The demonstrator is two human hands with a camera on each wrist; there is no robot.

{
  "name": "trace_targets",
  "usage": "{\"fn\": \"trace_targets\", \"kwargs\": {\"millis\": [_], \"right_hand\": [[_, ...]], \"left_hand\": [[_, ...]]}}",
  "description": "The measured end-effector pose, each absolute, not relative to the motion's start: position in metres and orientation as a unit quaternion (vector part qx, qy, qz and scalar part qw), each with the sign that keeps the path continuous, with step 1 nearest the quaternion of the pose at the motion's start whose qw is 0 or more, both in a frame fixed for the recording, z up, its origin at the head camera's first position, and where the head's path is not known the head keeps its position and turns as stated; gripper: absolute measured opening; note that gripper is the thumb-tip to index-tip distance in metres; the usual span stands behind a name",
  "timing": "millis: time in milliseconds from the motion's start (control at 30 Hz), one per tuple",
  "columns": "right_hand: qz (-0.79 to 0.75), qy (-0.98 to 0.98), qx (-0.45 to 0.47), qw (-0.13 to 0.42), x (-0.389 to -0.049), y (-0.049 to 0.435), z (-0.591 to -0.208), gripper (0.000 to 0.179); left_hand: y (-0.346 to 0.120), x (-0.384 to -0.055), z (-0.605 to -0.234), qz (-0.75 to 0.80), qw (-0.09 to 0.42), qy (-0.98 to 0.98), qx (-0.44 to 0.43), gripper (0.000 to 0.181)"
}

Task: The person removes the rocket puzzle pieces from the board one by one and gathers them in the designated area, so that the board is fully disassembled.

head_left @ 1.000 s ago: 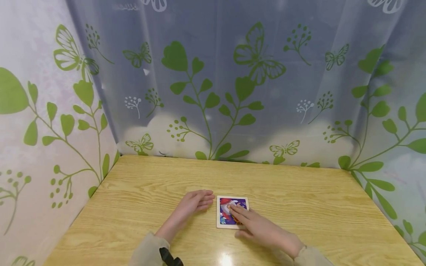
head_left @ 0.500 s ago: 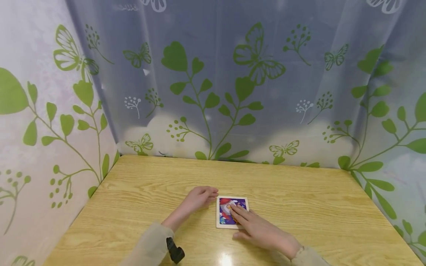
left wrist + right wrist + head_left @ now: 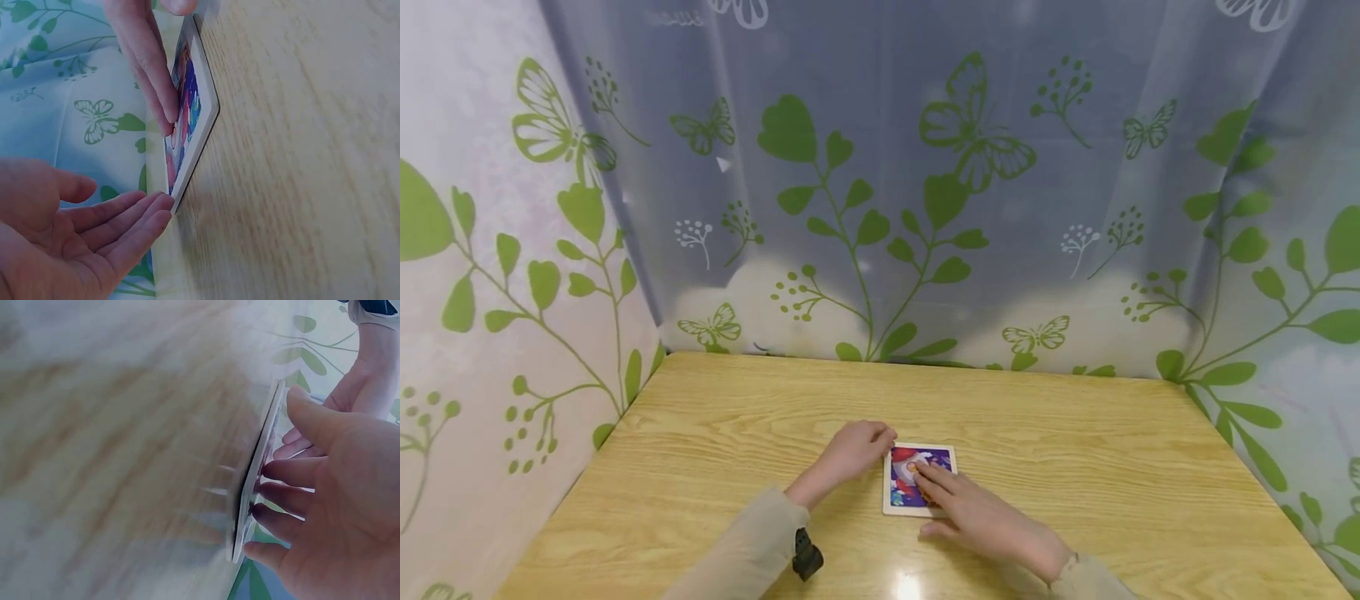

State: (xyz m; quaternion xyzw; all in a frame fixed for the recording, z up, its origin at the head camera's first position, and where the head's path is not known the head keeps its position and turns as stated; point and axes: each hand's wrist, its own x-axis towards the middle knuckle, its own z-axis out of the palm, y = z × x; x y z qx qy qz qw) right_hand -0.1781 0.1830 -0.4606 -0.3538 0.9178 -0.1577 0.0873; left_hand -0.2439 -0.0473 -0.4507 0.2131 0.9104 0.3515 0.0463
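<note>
Since the earlier frames, the left hand [image 3: 853,450] had moved inward, its fingertips arriving at the far left corner of the square card [image 3: 901,493], and its sleeve [image 3: 748,542] with the black strap [image 3: 807,557] had shifted the same way. From the head view, the card lay flat on the wood-grain surface [image 3: 737,433], near the middle of its near half, its purple, red and white picture facing up inside a pale border. The right hand [image 3: 985,518] rested its outstretched fingers across the card's picture, with the thumb apart on the near side. Behind the surface hung a blue and white cloth [image 3: 880,167] printed with green leaves and butterflies.

In the left wrist view, the left hand was relaxed, palm visible, fingers nearly straight and tips at the card's corner; whether they touched it could not be told. It gripped nothing. The right hand's straight fingers lay against the printed face.

In the right wrist view, the right hand was open-palmed, fingers extended to the card without curling around it. The left hand appeared beyond, partly hidden.
</note>
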Motion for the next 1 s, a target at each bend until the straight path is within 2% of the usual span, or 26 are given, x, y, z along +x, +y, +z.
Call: {"fn": "trace_targets", "kwargs": {"millis": [500,800,1000], "right_hand": [[-0.158,0.915,-0.360,0.092,-0.1777,0.1826,-0.4556,0.072],[-0.152,0.916,-0.366,0.072,-0.1781,0.1824,-0.4574,0.071],[-0.152,0.914,-0.372,0.064,-0.1796,0.1806,-0.4600,0.070]], "left_hand": [[-0.0439,-0.2416,-0.4452,0.325,0.048,0.921,0.211,0.033],[-0.0395,-0.2414,-0.4401,0.346,0.066,0.916,0.192,0.035],[-0.0396,-0.2433,-0.4417,0.358,0.060,0.914,0.180,0.036]]}}
